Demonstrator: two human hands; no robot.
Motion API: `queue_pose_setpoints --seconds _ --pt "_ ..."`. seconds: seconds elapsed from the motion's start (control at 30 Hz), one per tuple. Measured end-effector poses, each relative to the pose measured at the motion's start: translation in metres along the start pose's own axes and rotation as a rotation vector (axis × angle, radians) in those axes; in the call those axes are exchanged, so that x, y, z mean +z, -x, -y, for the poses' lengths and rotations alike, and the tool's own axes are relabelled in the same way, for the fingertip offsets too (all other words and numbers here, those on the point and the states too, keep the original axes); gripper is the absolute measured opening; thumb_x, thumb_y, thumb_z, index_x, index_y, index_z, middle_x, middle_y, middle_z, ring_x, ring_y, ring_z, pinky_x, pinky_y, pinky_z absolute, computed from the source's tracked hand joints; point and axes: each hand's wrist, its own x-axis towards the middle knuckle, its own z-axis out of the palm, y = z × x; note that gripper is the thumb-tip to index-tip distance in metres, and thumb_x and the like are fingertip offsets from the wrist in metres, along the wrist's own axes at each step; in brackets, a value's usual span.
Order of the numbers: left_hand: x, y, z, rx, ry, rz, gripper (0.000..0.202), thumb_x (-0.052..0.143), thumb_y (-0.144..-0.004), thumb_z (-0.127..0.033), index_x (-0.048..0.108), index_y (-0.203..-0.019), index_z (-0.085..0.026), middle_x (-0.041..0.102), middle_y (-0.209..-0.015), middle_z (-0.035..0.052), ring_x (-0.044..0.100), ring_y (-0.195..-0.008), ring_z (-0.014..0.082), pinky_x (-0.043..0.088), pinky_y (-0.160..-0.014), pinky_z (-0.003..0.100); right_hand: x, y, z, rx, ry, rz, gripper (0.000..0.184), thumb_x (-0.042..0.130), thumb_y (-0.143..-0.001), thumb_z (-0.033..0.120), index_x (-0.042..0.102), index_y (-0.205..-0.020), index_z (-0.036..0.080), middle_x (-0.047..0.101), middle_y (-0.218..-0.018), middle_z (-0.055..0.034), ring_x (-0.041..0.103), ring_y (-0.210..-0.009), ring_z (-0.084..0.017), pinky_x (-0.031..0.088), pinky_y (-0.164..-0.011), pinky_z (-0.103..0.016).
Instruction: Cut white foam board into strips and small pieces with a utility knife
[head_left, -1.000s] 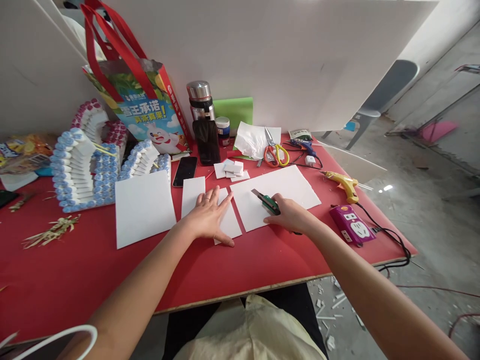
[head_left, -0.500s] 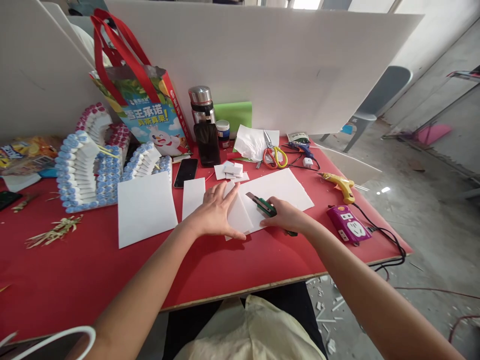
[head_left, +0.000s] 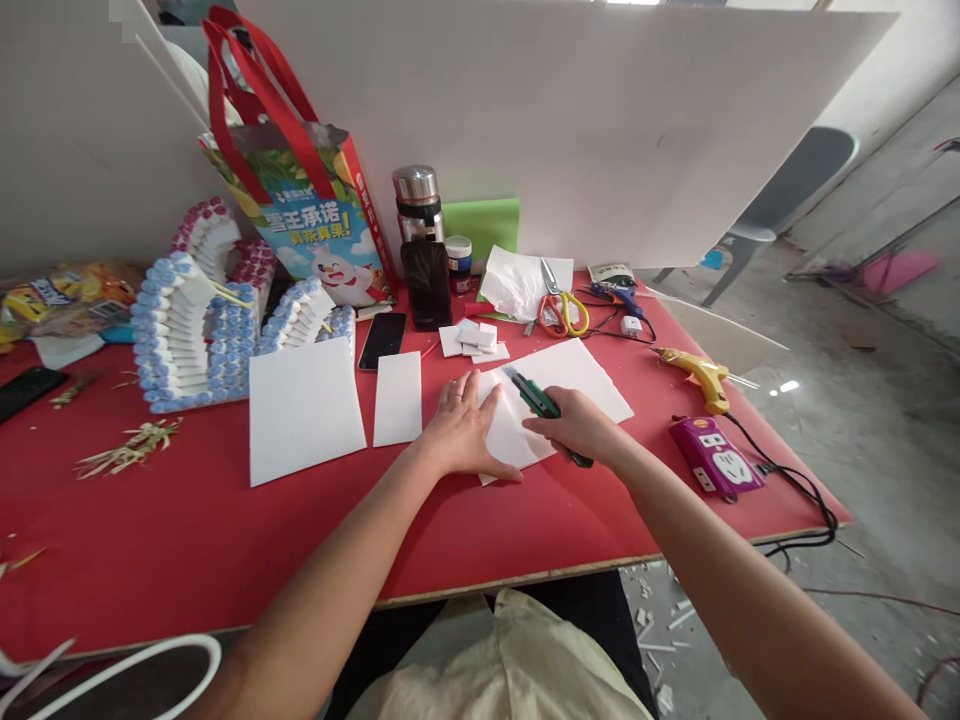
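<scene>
The right hand (head_left: 576,428) had its fingers wrapped round a cutter (head_left: 537,398), blade pointing far and left over a white board (head_left: 589,385) on the red table (head_left: 172,540). The left hand (head_left: 469,428) lay spread, palm down, at the board's left end, clasping nothing. A strip (head_left: 398,398) lay left of it; scissors (head_left: 559,305) lay beyond the board, a glue gun (head_left: 701,375) to the right.

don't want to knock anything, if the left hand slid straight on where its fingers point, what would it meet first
Probably the small white pieces lying just ahead of the left hand. The green cutter sits close on the right, so a slight veer might meet it first; depth is unclear.
</scene>
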Motion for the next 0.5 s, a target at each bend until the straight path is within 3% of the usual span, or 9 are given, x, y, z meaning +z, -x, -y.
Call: queue_pose_setpoints --seconds 0.07,0.17,0.23,0.3,0.33,0.4,0.43,0.5 --pt "0.004 0.001 0.003 0.015 0.002 -0.031 0.144 0.063 -0.049 -0.092 0.012 -0.160 -0.016 -0.005 -0.166 0.0224 -0.010 -0.151 0.0480 0.003 -0.119 0.064 0.002 -0.009 0.003 -0.051 0.134 -0.085 0.042 0.076 -0.072 0.048 0.042 -0.083 0.024 0.055 -0.058 0.0038 0.051 -0.042 -0.015 0.035 -0.036 -0.025" --pt "0.002 0.007 0.014 0.052 0.032 -0.035 0.138 0.062 -0.057 -0.089 0.012 -0.159 -0.011 -0.004 -0.166 0.0230 -0.006 -0.153 0.0427 0.006 -0.121 0.058 0.005 -0.022 0.002 -0.048 0.208 -0.097 0.047 0.080 -0.066 0.047 0.043 -0.084 0.024 0.058 -0.069 0.0021 0.055 -0.050 -0.015 0.037 -0.038 -0.024" --pt "-0.004 0.015 0.026 0.051 0.082 -0.085 0.120 0.062 -0.070 -0.081 0.019 -0.158 -0.012 0.005 -0.167 0.0216 0.004 -0.154 0.0390 0.015 -0.122 0.054 0.006 -0.027 -0.001 -0.046 0.195 -0.064 0.042 0.078 -0.069 0.046 0.046 -0.085 0.024 0.060 -0.074 0.0010 0.057 -0.054 -0.015 0.039 -0.041 -0.024" --pt "-0.010 0.027 0.039 0.013 0.126 -0.264 0.087 0.060 -0.083 -0.067 0.036 -0.151 -0.018 0.026 -0.163 0.0172 0.022 -0.151 0.0351 0.027 -0.119 0.050 0.005 -0.028 -0.002 -0.060 0.182 -0.049 0.038 0.076 -0.070 0.045 0.049 -0.086 0.024 0.061 -0.076 0.0008 0.058 -0.057 -0.016 0.040 -0.043 -0.024" --pt "-0.012 0.032 0.044 0.000 0.141 -0.354 0.068 0.061 -0.088 -0.057 0.047 -0.143 -0.019 0.043 -0.153 0.0158 0.036 -0.143 0.0329 0.034 -0.115 0.047 0.005 -0.027 -0.002 -0.064 0.181 -0.049 0.037 0.076 -0.070 0.044 0.050 -0.086 0.024 0.060 -0.075 0.0009 0.058 -0.058 -0.016 0.040 -0.043 -0.024" --pt "-0.013 0.042 0.050 -0.039 0.214 -0.391 0.040 0.061 -0.092 -0.038 0.059 -0.128 -0.022 0.065 -0.121 0.0095 0.061 -0.112 0.0258 0.049 -0.098 0.040 0.004 -0.025 -0.001 -0.058 0.178 -0.050 0.035 0.075 -0.071 0.044 0.050 -0.085 0.024 0.059 -0.073 0.0018 0.057 -0.058 -0.016 0.039 -0.044 -0.024" --pt "-0.012 0.045 0.051 -0.043 0.260 -0.371 0.034 0.061 -0.092 -0.033 0.061 -0.125 -0.023 0.067 -0.109 0.0065 0.065 -0.096 0.0222 0.053 -0.088 0.036 0.004 -0.023 0.001 -0.053 0.177 -0.049 0.034 0.075 -0.071 0.043 0.050 -0.085 0.024 0.058 -0.071 0.0022 0.057 -0.058 -0.015 0.038 -0.044 -0.024" --pt "-0.007 0.047 0.048 -0.022 0.326 -0.331 0.036 0.062 -0.091 -0.024 0.060 -0.126 -0.023 0.065 -0.103 0.0042 0.064 -0.081 0.0183 0.054 -0.078 0.032 0.004 -0.020 0.005 -0.052 0.181 -0.044 0.032 0.074 -0.073 0.041 0.050 -0.084 0.023 0.057 -0.068 0.0030 0.056 -0.056 -0.014 0.037 -0.045 -0.023"
